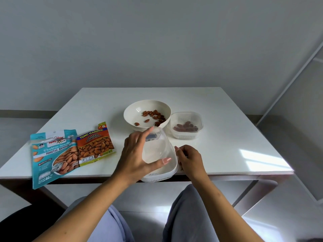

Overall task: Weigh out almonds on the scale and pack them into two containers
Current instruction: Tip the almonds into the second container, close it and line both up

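Empty white slotted container (160,169), clear lid (157,147)

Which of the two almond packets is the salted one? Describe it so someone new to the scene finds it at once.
On the white table, look left of the cream bowl, where two packets lie side by side. The salted almonds packet is the smaller one nearer the bowl, orange with yellow-green edging, unlike the larger teal roasted almonds packet overhanging the table's front edge.
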The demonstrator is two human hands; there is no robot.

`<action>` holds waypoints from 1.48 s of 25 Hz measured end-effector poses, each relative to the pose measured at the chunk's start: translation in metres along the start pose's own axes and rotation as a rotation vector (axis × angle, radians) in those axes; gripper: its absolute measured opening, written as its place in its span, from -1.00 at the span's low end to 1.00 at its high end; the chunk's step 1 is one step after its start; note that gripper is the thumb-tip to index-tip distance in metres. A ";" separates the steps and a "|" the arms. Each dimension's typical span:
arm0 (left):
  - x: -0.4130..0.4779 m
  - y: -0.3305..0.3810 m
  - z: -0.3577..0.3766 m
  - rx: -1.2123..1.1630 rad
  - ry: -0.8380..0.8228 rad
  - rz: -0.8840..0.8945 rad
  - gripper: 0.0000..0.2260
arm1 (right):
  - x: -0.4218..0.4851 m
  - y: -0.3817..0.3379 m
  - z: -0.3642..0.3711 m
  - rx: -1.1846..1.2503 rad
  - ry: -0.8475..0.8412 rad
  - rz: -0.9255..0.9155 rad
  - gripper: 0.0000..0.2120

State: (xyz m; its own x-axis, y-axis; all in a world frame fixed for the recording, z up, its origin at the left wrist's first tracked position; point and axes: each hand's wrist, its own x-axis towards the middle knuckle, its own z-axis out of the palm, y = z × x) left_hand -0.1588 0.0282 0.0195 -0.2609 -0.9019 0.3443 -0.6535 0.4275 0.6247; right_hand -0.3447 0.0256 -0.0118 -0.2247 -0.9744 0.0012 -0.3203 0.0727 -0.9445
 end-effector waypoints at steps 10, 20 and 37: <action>-0.003 -0.049 -0.007 -0.651 0.350 -0.119 -0.25 | 0.005 0.001 -0.002 -0.139 0.156 -0.048 -0.73; -0.007 -0.057 -0.001 -0.678 0.307 -0.104 -0.19 | 0.103 -0.075 0.017 -0.222 0.039 0.068 -0.63; -0.003 -0.074 0.000 -0.651 0.357 -0.167 -0.21 | 0.066 -0.061 -0.002 -0.224 0.047 -0.125 -0.94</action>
State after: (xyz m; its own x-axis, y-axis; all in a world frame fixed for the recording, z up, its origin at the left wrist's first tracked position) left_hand -0.1100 -0.0009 -0.0278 0.1229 -0.9303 0.3456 -0.0838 0.3373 0.9377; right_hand -0.3421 -0.0426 0.0464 -0.2113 -0.9682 0.1339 -0.5434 0.0025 -0.8395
